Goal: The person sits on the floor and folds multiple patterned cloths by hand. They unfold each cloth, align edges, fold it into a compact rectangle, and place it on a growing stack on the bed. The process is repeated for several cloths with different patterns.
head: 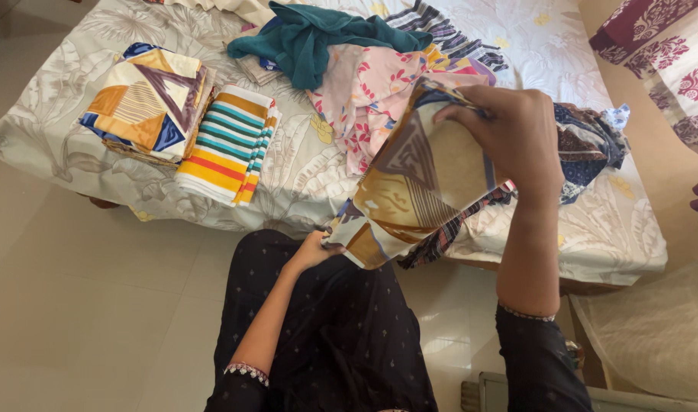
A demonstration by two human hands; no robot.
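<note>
A person looking down from above holds a patterned cloth [414, 187], tan, cream and brown with triangle shapes and dark blue edging, up in the air between their body and a bed [303, 179]. The right hand [509, 126] is raised and its fingers are curled shut over the cloth's upper edge; the fingertips are tucked behind the fabric and cannot be seen. The left hand [312, 250] is lower, close to the body, and pinches the cloth's bottom corner, though the fingers are mostly covered by the fabric. The cloth hangs stretched and slightly bunched between the two hands, and it hides part of the bed behind it, including most of a dark checked fabric [448, 233] that peeks out beneath its lower edge. The bed is covered with a pale sheet printed with grey leaves. On its left side sit two folded stacks side by side: a pile of triangle-patterned cloths [146, 99] like the held one, and a striped pile [227, 145] in white, teal, yellow and orange. Farther back lies a loose heap with a teal garment [318, 38] on top of a pink floral piece [368, 95]. To the right, a dark blue printed bundle [589, 141] is partly hidden by the raised forearm. The person's dark dotted clothing [341, 336] fills the bottom of the view.
</note>
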